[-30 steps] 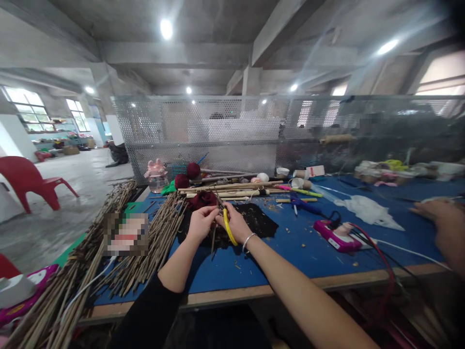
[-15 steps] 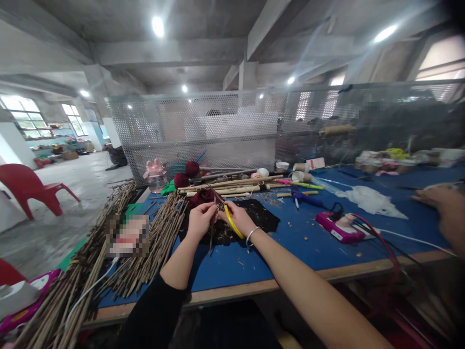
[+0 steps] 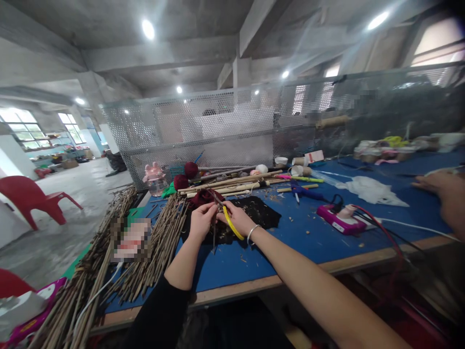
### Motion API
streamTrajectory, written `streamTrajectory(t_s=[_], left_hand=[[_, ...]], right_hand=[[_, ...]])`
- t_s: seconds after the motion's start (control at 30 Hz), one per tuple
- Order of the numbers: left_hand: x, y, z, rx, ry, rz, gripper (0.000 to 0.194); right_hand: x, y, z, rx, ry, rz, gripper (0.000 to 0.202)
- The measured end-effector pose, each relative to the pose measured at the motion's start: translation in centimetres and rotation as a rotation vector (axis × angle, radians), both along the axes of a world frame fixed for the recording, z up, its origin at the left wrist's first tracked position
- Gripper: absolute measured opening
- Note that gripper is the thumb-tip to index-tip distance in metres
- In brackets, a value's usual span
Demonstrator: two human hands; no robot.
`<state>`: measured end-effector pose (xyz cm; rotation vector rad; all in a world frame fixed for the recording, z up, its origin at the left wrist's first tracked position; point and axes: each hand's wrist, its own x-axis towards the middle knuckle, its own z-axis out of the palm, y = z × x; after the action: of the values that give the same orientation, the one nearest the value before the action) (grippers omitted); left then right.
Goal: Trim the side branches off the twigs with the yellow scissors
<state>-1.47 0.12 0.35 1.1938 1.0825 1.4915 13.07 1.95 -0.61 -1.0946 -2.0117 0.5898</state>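
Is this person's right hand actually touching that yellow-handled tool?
Touching. The head view shows it: the right hand holds the yellow-handled tool, with the handle lying against the hand.

I see a red plastic chair [image 3: 31, 198] on the floor [image 3: 96, 186] at the left edge of the frame, bright windows [image 3: 22, 128] above it. A perforated metal screen [image 3: 218, 143] spans the middle. Right of centre, a purple power strip [image 3: 327, 219] sits on the blue counter [image 3: 232, 276], near a crumpled white bag [image 3: 376, 190].
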Motion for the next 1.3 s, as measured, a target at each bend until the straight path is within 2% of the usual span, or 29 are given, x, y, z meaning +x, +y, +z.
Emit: streamTrajectory(t_s=[0.5,0.7,0.83,1.0,1.17,1.3], left_hand=[[-0.3,0.5,-0.6,-0.028,0.008,0.023,0.035],[-0.3,0.7,-0.5,-0.014,-0.058,0.070,0.040],[-0.3,0.8,-0.6,-0.007,-0.055,0.052,0.039],[-0.3,0.7,-0.7,-0.019,-0.025,0.027,0.042],[-0.3,0.3,-0.3,-0.086,-0.040,-0.050,0.040],[-0.2,0.1,-0.3,-0.084,0.028,-0.075,0.039]], right_hand=[[1.1,0.9,0.1,0.030,-0.078,-0.007,0.034],[0.8,0.3,0.5,-0.002,-0.165,-0.109,0.042],[0.5,-0.3,0.9,-0.001,-0.214,-0.088,0.044],[0.4,0.0,0.4,0.028,-0.112,-0.049,0.037],[0.7,0.6,-0.1,0.021,-0.070,-0.080,0.037],[0.9,0.5,0.2,0.013,-0.108,-0.101,0.037]])
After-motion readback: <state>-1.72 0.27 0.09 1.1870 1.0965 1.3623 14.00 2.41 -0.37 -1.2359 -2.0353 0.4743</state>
